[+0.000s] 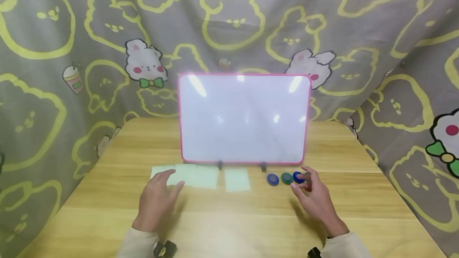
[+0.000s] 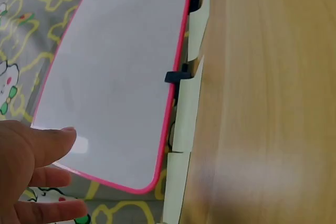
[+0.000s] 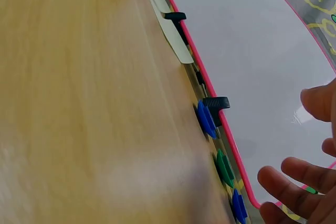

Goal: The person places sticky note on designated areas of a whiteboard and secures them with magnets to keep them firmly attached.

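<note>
My left hand (image 1: 156,199) hovers over the left end of a row of pale green paper notes (image 1: 206,177), thumb and fingers spread with nothing between them. A separate pale note (image 1: 237,180) lies to the right of that row. On the right, my right hand (image 1: 317,200) is above several round magnets, its fingers loosely bent and holding nothing. A blue magnet (image 1: 273,179), a green magnet (image 1: 287,178) and another blue magnet (image 1: 297,177) show; one more green one is partly hidden behind the fingers. Behind them stands a whiteboard (image 1: 244,118) with a pink frame, its surface bare.
Black clip feet (image 1: 263,167) hold the whiteboard's lower edge above the wooden table (image 1: 229,218). A grey curtain (image 1: 236,23) with yellow cartoon outlines surrounds the table at the back and sides.
</note>
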